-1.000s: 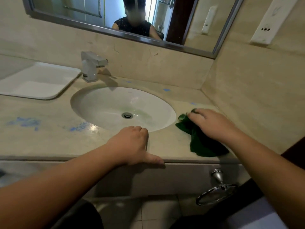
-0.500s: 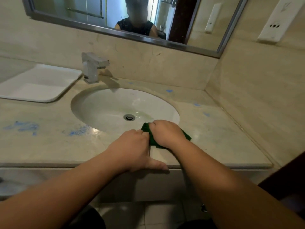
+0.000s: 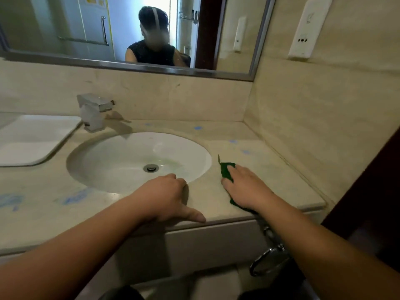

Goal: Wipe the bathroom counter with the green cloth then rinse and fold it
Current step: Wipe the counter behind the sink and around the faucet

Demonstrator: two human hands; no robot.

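Observation:
The green cloth [image 3: 225,169] lies flat on the beige marble counter [image 3: 281,180] just right of the white sink [image 3: 121,159]. My right hand [image 3: 246,187] presses down on it, fingers spread over it, so most of the cloth is hidden; a green edge shows at the fingertips and by the wrist. My left hand [image 3: 166,195] rests on the counter's front edge by the sink rim, fingers curled, thumb stretched out along the edge, holding nothing. Blue smudges [image 3: 73,199] mark the counter left of the sink, and small blue spots [image 3: 232,141] lie at the back right.
A chrome faucet [image 3: 95,111] stands behind the sink. A white tray [image 3: 32,137] sits at the far left. The mirror [image 3: 129,31] hangs above; a tiled wall with a white outlet plate [image 3: 307,29] closes the right side. A chrome towel ring [image 3: 268,260] hangs below the counter.
My right hand swept the cloth from the right of the counter left to the sink's front rim, then back right to its present spot. The left hand stayed at the front edge.

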